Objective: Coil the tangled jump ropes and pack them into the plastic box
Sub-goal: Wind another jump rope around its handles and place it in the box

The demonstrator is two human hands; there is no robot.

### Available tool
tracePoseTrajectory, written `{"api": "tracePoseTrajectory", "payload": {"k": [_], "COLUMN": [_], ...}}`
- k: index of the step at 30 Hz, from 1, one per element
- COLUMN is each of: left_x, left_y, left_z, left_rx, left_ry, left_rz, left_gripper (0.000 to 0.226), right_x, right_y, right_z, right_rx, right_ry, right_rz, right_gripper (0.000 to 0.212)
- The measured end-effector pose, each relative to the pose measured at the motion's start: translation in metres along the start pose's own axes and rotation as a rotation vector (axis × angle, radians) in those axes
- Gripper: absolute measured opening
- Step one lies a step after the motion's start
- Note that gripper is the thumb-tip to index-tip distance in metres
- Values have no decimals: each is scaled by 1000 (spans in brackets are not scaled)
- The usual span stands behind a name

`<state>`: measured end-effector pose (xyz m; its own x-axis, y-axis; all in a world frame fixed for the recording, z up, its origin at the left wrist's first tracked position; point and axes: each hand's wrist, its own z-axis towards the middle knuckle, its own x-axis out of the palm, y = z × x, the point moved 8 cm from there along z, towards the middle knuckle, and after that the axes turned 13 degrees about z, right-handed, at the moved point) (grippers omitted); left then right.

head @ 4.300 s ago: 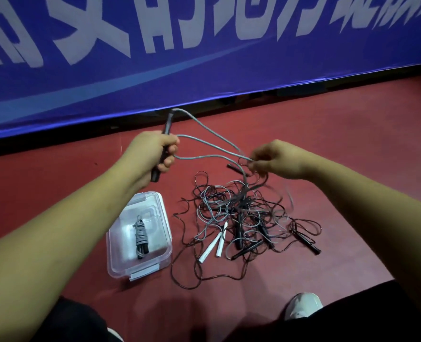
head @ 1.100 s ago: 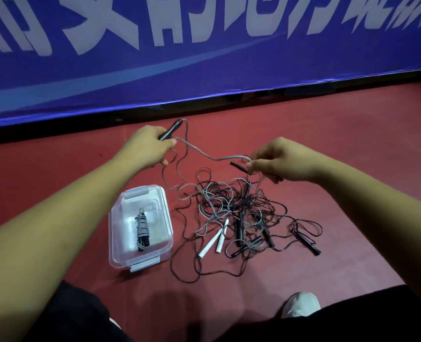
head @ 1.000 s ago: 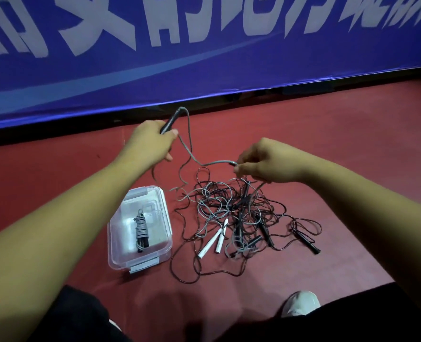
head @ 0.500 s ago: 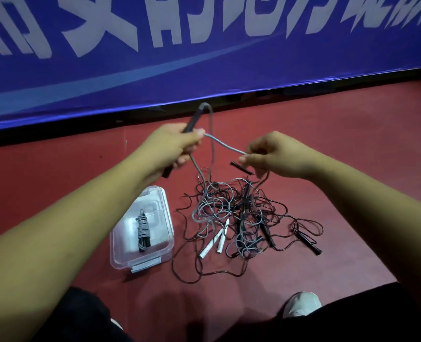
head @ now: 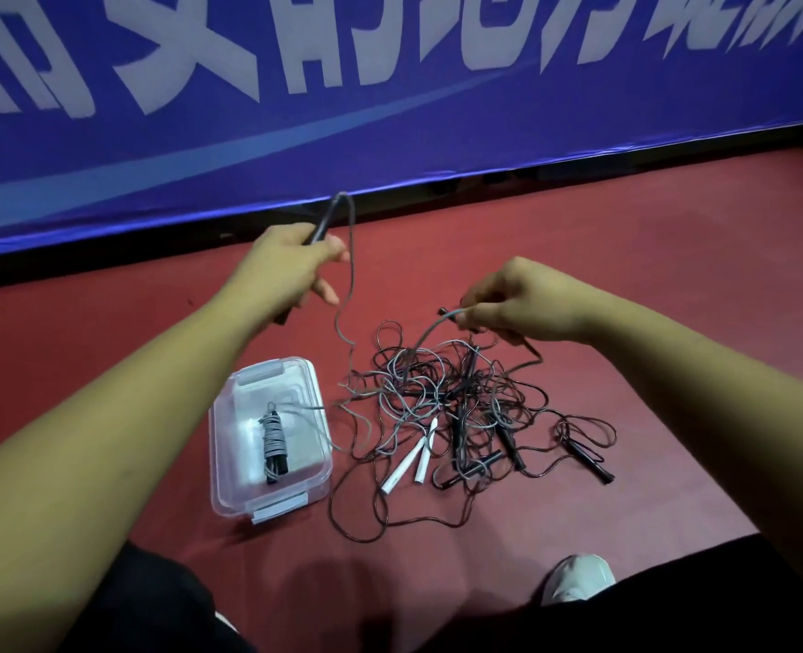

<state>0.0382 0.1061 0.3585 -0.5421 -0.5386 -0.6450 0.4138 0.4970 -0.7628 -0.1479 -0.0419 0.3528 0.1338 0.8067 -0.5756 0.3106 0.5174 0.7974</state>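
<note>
The black handle of a grey rope is clasped in the closed left grip, and its cord hangs down towards the tangle on the floor. A grey cord rising from that tangle is pinched by the right grip.

The step in hand is judged to be the freeing of one rope from the pile. This would be done best if the cord were fed out loop by loop through the pinch and not hauled, since a hard pull is likely to tighten the knots below. Coiling should begin only once the whole length hangs free.

The plastic box stands on the floor just left of the tangle. One box is counted, with one coiled rope lying in it, and two white handles lie side by side in the pile. Perhaps five black handles can be made out among the cords, though the snarl is too dense for a sure count.
</note>
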Motion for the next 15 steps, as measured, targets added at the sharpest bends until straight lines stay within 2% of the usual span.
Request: {"api": "tracePoseTrajectory", "payload": {"k": [2,4,6,8,10,12,15], "left_x": [25,49,61,50,28,9,-1], "left_y": [-27,-44,-52,-49,-34,-14,12], "left_z": [-21,-45,-54,-42,-22,-9,0], "left_rx": [76,106,147,121,36,-35,-109], "left_ry": [218,417,492,377,205,84,44], "left_rz": [-161,-178,-136,-204,-322,-408,-389], "left_gripper": [25,29,29,23,22,22,22], "right_x": [7,6,3,1,-6,-16,-26], "right_y": [25,42,45,27,-6,-39,-64], "right_z": [2,4,5,6,5,1,-3], "right_rx": [-86,-162,-185,-129,-26,62,106], "right_ry": [-42,-115,-133,-86,-55,-48,-83], "right_rz": [-11,42,128,215,197,149,220], "right_gripper": [17,19,19,22,26,21,13]}}
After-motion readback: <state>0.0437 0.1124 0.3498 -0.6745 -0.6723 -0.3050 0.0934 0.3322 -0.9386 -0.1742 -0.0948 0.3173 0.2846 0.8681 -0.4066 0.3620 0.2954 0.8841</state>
